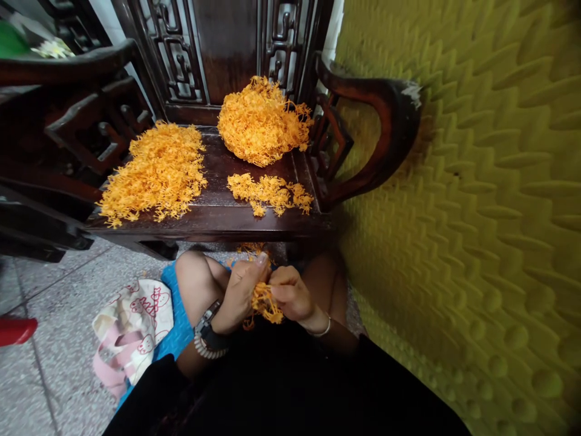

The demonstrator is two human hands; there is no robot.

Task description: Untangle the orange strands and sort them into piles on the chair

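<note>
Between my hands, above my lap, is a small clump of orange, spidery plastic-looking pieces (267, 303). My left hand (242, 287) is closed on it, with the thumb pointing up and away from me. Pinched fingers of my right hand (293, 293) hold the clump's right side. What exactly sits between the fingertips is too small to make out. In front of me, a dark wooden chair seat (213, 163) bears a wide orange heap (157, 172) on the left, a tall rounded heap (263, 124) at the back right and a thin scatter (272, 194) near the front.
A carved armrest (381, 127) curves out at the right, beside a yellow-green textured wall (476, 181). On the speckled floor (68, 290) at left are a cream cloth bag (145, 309) with pink straps and a red object (17, 331). A blue mat (181, 321) lies under my legs.
</note>
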